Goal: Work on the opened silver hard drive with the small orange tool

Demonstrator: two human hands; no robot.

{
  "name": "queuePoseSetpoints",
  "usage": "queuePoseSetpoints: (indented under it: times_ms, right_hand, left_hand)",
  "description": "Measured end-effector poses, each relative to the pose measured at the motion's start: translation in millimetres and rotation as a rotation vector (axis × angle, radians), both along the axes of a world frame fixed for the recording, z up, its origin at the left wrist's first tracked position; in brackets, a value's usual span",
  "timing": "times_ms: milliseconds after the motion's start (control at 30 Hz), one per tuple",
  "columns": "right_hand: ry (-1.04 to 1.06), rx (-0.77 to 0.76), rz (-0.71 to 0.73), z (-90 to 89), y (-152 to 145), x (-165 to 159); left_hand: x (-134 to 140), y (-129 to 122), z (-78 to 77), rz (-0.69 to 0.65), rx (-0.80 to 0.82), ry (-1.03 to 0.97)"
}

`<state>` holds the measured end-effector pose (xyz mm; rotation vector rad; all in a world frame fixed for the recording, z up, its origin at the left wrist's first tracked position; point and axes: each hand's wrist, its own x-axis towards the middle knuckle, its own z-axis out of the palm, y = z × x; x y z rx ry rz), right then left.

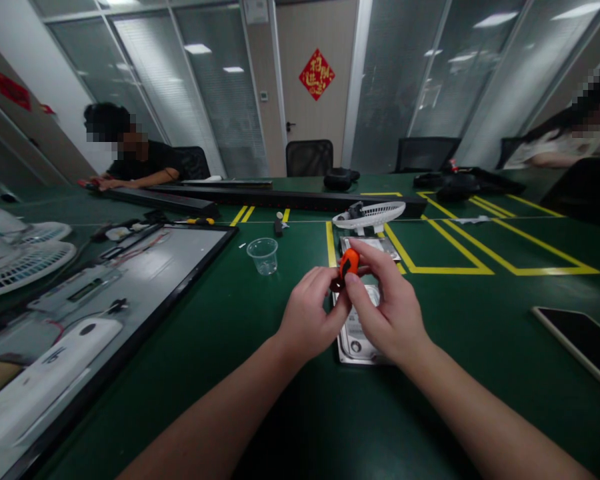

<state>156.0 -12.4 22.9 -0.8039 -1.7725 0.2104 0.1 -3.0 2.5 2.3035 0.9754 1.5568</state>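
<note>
Nearest, green table [300, 427]: a white unit [55, 373] lies on a grey panel [160, 267] at left, a phone [587, 343] at right, screen dark. Mid: right hand [393, 310], thumb and fingers closed on an orange-and-black item [350, 262]; left hand [310, 310], fingertips pinched at its lower dark end. Item is held above a silver hard drive [356, 340], partly hidden by the hands. Clear cup [263, 257] stands left of them, apart. Beyond: a white fan grille [387, 213], tilted, then a long black bar [300, 198]. Far left, a seated person in black [153, 160]; behind, door [290, 80] with red diamond sign [317, 75].
</note>
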Motion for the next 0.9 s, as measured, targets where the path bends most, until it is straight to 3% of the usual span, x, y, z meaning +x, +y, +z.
queuePoseSetpoints:
  times_ms: [900]
  right_hand:
    - [-0.016,-0.016,0.010,-0.1,-0.6,0.3]
  left_hand:
    - [-0.3,0.4,0.7,0.015,-0.001,0.027]
